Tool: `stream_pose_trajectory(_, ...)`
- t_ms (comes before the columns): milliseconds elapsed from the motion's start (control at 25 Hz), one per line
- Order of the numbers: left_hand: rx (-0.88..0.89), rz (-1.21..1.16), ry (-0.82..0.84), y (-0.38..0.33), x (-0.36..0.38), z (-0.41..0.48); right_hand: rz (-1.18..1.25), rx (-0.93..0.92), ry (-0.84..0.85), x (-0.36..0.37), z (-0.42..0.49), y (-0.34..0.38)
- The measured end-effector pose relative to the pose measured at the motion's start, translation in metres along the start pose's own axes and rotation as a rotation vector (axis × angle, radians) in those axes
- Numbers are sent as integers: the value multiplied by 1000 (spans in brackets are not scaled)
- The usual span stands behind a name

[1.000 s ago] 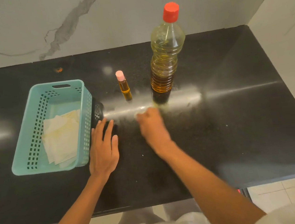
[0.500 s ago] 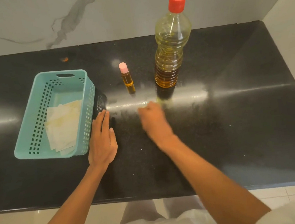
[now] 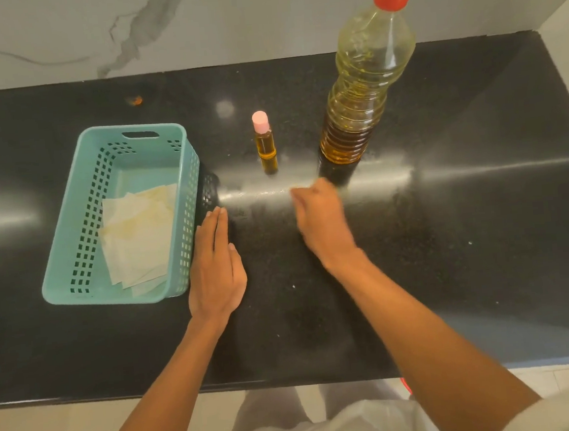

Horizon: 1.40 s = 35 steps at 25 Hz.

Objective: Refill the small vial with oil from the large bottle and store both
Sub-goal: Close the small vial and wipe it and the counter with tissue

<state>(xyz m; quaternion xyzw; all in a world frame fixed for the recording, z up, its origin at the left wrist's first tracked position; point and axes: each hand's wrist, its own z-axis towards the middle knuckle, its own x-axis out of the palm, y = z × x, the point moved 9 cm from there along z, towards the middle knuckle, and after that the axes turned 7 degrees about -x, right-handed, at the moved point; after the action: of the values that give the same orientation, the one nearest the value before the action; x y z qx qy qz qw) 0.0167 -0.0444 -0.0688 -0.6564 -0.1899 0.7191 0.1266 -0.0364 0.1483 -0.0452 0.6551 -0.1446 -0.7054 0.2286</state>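
Observation:
A small vial (image 3: pixel 265 145) with a pink cap stands upright on the black counter, holding amber oil. To its right stands the large oil bottle (image 3: pixel 362 98) with a red cap, closed. My left hand (image 3: pixel 216 269) lies flat on the counter, fingers straight, against the right side of the teal basket (image 3: pixel 74 268). My right hand (image 3: pixel 321 219) is blurred, knuckles up, fingertips down on the counter just in front of the large bottle and below the vial. Whether it holds anything under the fingers is hidden.
The teal basket holds several stained paper sheets (image 3: pixel 140 234). A shiny smeared streak (image 3: pixel 257 192) runs across the counter (image 3: pixel 484 232) between basket and bottle. A marble wall (image 3: pixel 225 21) closes the back and a wall stands at the right. The counter's front edge is near my body.
My right hand has shifted slightly over the shiny streak near the bottle's base. The camera has moved closer and lower. My left hand stays flat by the basket.

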Motion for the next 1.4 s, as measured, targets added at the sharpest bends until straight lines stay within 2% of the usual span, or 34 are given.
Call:
stream_pose_trajectory(40, 2, -8, -11, 0, -1, 1, 59, -63, 43, 18, 2, 30)
stream_pose_trajectory(80, 7, -14, -18, 0, -1, 0, 137, -97, 192, 32, -1, 56)
stream_pose_trajectory(160, 31, -28, -35, -2, -2, -2, 147, -283, 359, 46, -30, 76)
stream_pose_trajectory(200, 39, -26, -38, -4, -3, -2, 101, -269, 354, 38, -39, 62)
stream_pose_trajectory(320, 54, 2, -31, -7, -3, 0, 49, -38, 18, -18, -28, -8)
stream_pose_trajectory(400, 42, -2, -4, -6, -1, 1, -12, 80, -119, -17, 0, -21)
stream_pose_trajectory(440, 35, -8, 6, -6, 1, 1, -21, 68, -126, -4, 14, -4)
stream_pose_trajectory(560, 30, 13, 24, -2, 5, 1, 43, -89, 29, 44, 30, 75)
stream_pose_trajectory(640, 34, 1, 36, -1, 5, 0, 41, -168, 52, 44, 21, 76)
stream_pose_trajectory(840, 54, -17, 53, -7, 3, -1, -33, 189, -146, 0, 23, 3)
stream_pose_trajectory(1040, 35, -50, 48, -3, 3, 0, 29, -20, 8, 52, 53, 87)
stream_pose_trajectory(1120, 45, -54, 48, -4, 2, 0, 49, -22, -7, 43, 31, 73)
stream_pose_trajectory(1240, 63, -8, 47, -6, 4, 1, -99, 127, -229, -20, -7, -9)
stream_pose_trajectory(1360, 108, 50, 47, -8, 7, 0, -209, 492, -344, -91, -46, -105)
stream_pose_trajectory(1400, 113, 53, 44, -8, 7, 0, -212, 554, -361, -96, -48, -117)
